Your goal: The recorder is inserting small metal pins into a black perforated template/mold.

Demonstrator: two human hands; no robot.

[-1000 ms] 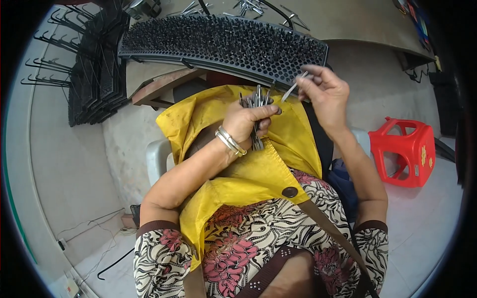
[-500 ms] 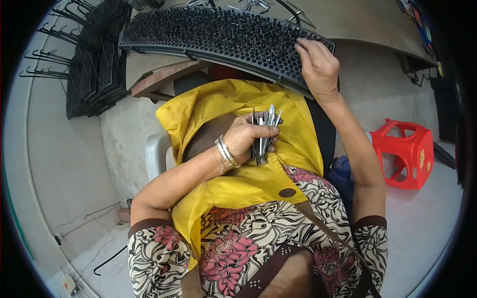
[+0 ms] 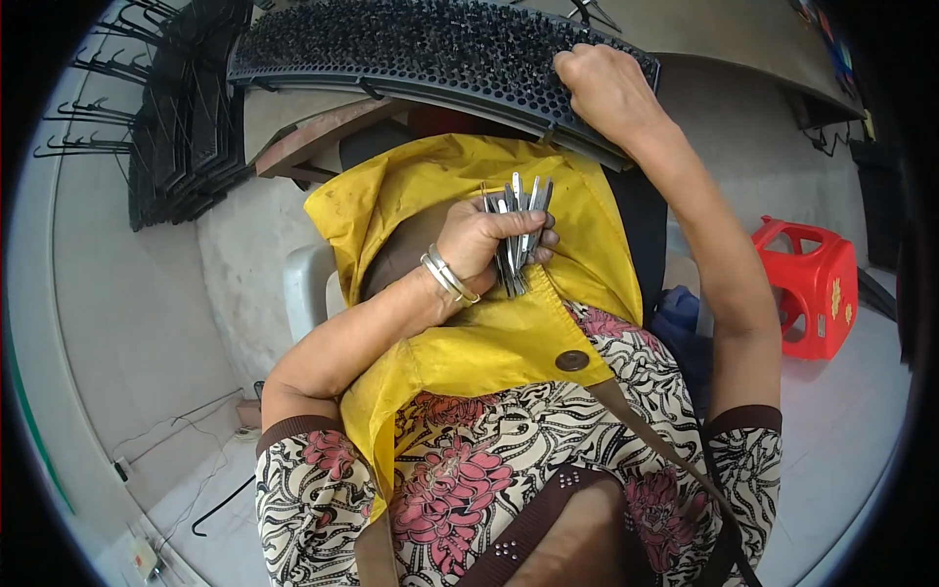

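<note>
My left hand [image 3: 481, 245] is closed around a bundle of slim metal pieces [image 3: 516, 230], silver and dark, their ends showing above and below my fingers. It holds them over the yellow apron [image 3: 391, 176] on my lap. My right hand [image 3: 608, 86] is over the right part of a long black perforated tray [image 3: 323, 80]. Its fingers are curled closed and turned away, so whatever is in them is hidden. Many of the tray's holes have small dark upright pieces in them; bare holes show along the near edge and around my right hand.
Under the tray stands a table [image 3: 704, 34] with loose metal pieces at its far side. Stacked black racks with hooked rods [image 3: 186, 127] hang at the far left. A red plastic stool [image 3: 817, 289] stands on the floor at the right, and a pale chair arm [image 3: 305, 284] is by my left side.
My right hand has moved a little up and to the left over the tray, its fingers now curled in more. My left hand keeps its bundle, and the view has shifted slightly.
</note>
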